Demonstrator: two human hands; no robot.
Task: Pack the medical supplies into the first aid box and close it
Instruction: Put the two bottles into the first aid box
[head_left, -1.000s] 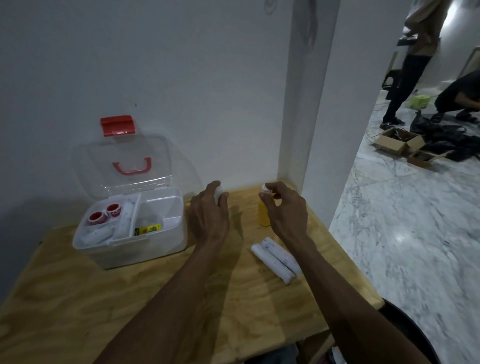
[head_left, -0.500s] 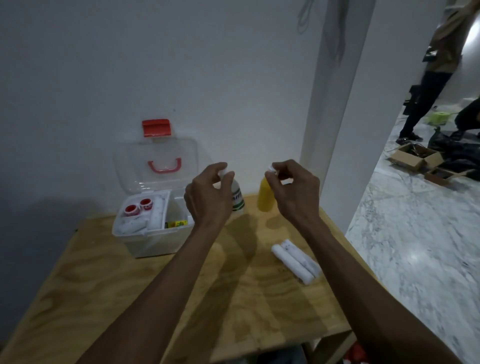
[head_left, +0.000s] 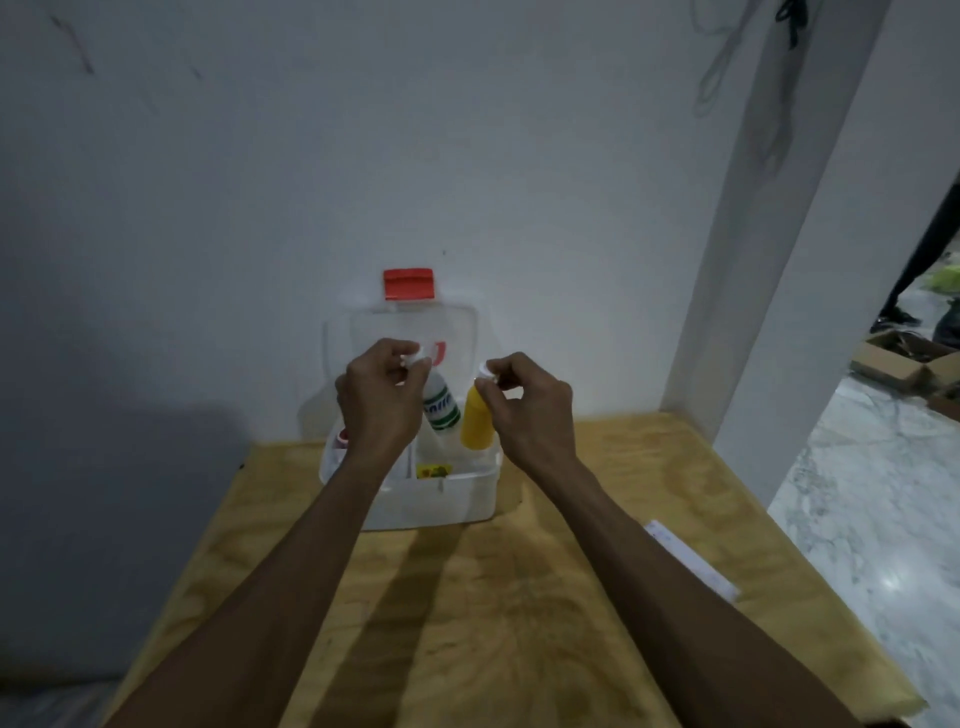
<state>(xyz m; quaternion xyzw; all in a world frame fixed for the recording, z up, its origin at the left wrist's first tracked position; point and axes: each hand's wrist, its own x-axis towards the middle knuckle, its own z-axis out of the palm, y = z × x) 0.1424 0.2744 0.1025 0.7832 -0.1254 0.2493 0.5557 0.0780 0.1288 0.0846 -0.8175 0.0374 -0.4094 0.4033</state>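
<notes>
The white first aid box (head_left: 470, 493) stands on the wooden table (head_left: 519, 597) against the wall, its clear lid (head_left: 457, 322) with a red latch (head_left: 409, 284) raised. My left hand (head_left: 376, 400) pinches the cap of a white bottle with a green label (head_left: 440, 405), held above the box. My right hand (head_left: 524, 402) pinches the cap of a yellow bottle (head_left: 477, 418), also over the box. A yellow packet (head_left: 434, 471) and a red-capped item (head_left: 343, 435) lie inside. White bandage rolls (head_left: 691, 564) lie on the table by my right forearm.
A white pillar (head_left: 769, 260) stands at the table's back right corner. Beyond it is marble floor (head_left: 872, 519) with cardboard boxes (head_left: 909, 364) and a person's leg (head_left: 919, 270). The table's right edge runs close to the bandage rolls.
Both hands lifted the two bottles off the table and carried them left, over the open box. The view swung so the box sits in the middle.
</notes>
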